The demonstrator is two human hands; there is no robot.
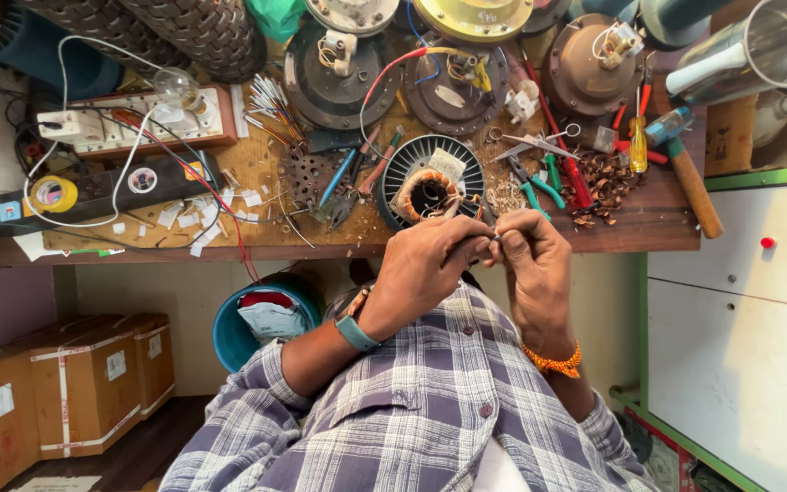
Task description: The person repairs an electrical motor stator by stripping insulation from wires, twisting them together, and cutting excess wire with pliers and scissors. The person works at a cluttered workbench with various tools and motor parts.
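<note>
Left hand [423,264], right hand [530,260]: fingertips pinched shut, possibly on thin wire | stator [430,187] at 12 o'clock | risk: wire snapped if overpulled.

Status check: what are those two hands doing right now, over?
Left hand and right hand pinched together on something tiny, unclear. Round black motor stator with copper winding just beyond. Nothing between.

Bright even daylight, sharp centre, fisheye warp at edges.
</note>
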